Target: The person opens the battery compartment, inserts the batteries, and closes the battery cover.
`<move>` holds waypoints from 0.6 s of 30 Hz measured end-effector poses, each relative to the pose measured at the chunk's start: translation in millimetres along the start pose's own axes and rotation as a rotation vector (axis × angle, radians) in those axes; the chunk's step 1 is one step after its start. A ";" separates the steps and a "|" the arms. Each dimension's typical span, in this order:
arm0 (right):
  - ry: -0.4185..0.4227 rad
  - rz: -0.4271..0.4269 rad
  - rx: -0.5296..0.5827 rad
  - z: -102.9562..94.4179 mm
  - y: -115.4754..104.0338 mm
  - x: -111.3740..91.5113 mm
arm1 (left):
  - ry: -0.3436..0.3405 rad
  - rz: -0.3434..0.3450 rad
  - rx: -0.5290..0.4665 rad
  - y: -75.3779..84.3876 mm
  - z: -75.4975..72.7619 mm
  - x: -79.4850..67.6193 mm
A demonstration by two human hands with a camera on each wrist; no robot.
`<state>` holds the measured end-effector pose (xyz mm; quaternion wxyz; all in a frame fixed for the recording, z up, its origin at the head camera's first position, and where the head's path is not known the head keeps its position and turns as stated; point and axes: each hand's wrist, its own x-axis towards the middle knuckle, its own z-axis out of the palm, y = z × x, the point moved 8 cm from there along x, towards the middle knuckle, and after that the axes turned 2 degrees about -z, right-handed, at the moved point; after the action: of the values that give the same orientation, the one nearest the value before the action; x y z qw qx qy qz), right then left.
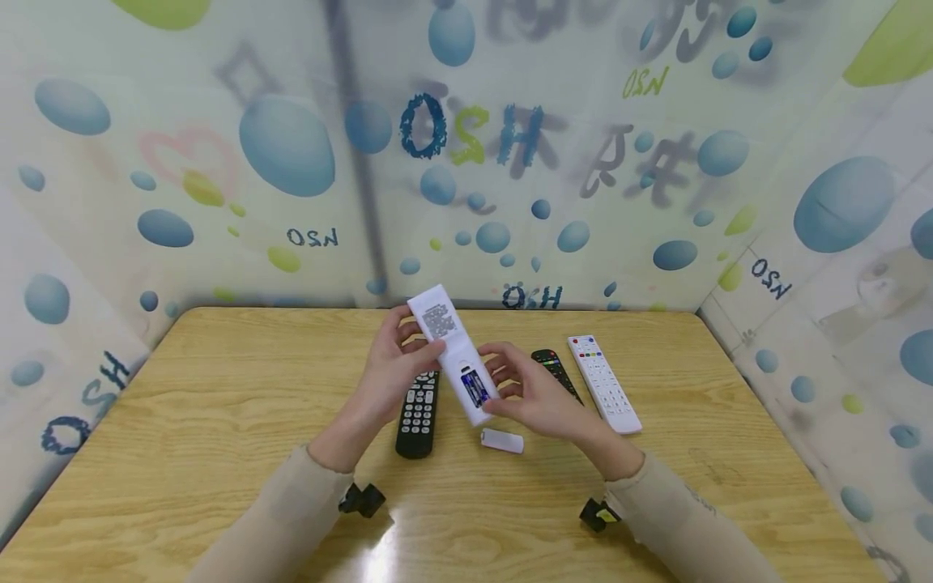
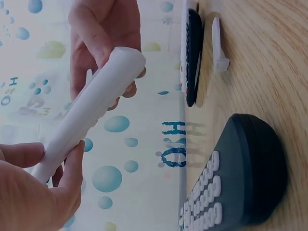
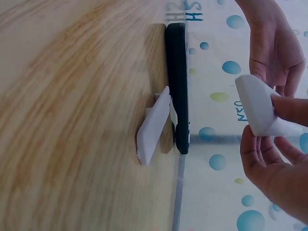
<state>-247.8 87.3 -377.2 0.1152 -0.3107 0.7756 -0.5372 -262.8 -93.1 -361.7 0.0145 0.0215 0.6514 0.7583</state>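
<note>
A white remote control point(image 1: 457, 350) is held up over the table, tilted, its back with a printed label facing the head camera. Its battery bay is uncovered and dark blue batteries point(image 1: 475, 388) lie inside. My left hand point(image 1: 394, 364) grips the upper part, thumb across the back. At the lower end, my right hand point(image 1: 538, 394) grips the remote with its thumb beside the batteries and its fingers along the far edge. Below, on the table, lies a small white battery cover point(image 1: 502, 440), which the right wrist view shows with small tabs.
A black remote point(image 1: 417, 417) with pale buttons lies on the wooden table point(image 1: 240, 405) under the left hand. Another black remote point(image 1: 557, 374) is partly hidden behind the right hand, beside a white remote point(image 1: 605, 385). A patterned curtain point(image 1: 437, 235) hangs at the table's back edge.
</note>
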 end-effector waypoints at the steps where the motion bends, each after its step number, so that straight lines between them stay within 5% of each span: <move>1: 0.006 0.002 -0.005 0.1 0.7 0.5 | -0.007 0.005 0.006 0.6 1.1 -0.7; 18: 0.058 0.037 -0.023 -1.1 10.7 1.2 | -0.019 0.020 0.058 1.3 3.0 -4.0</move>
<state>-253.1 89.8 -386.3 0.0993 -0.2818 0.7903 -0.5350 -258.7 -90.5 -360.0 0.0123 0.0357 0.6727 0.7390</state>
